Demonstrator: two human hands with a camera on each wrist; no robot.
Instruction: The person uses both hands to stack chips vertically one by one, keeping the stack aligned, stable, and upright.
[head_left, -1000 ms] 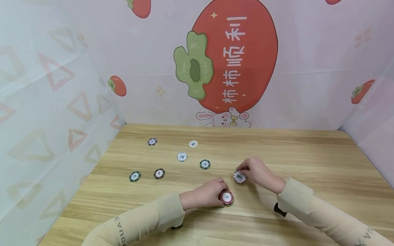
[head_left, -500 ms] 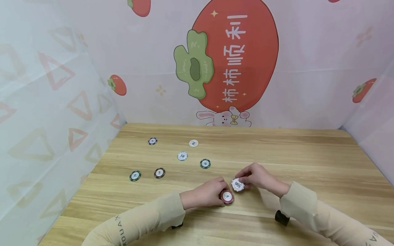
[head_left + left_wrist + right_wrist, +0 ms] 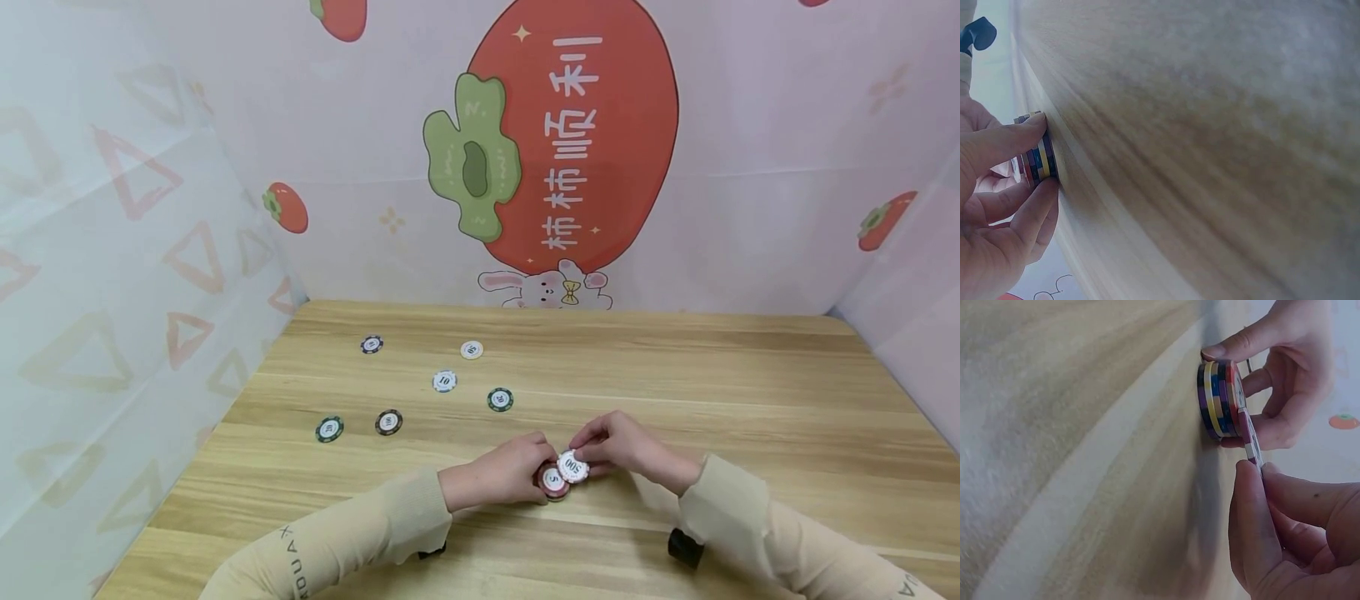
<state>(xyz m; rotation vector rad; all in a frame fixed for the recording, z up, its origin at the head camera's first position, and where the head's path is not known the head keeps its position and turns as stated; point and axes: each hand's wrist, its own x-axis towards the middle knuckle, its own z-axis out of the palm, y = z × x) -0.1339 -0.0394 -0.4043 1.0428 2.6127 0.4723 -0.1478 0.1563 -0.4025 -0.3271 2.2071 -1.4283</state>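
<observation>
My left hand (image 3: 504, 472) grips a short stack of poker chips (image 3: 1213, 400) by its sides, thumb and fingers around the edge. The stack stands on the table in mixed colours, topped by a red chip (image 3: 552, 482) marked 5. Between thumb and fingers my right hand (image 3: 626, 450) pinches a white-faced chip (image 3: 573, 467) marked 500. In the head view this chip overlaps the upper right of the red one. Seen from the right wrist, it leans at a slant, its edge right at the stack's top face. The left wrist view shows the stack's striped side (image 3: 1041, 156).
Loose chips lie flat to the left and behind: a green chip (image 3: 500, 399), a white chip (image 3: 445, 381), a cream chip (image 3: 472, 350), a purple chip (image 3: 372, 344), a black chip (image 3: 388, 422) and another green chip (image 3: 329, 429). Printed cloth walls border the wooden table (image 3: 712, 375).
My right hand has brought the 500 chip toward me and to the left, from beside the stack to over its top. The left hand has stayed on the stack.
</observation>
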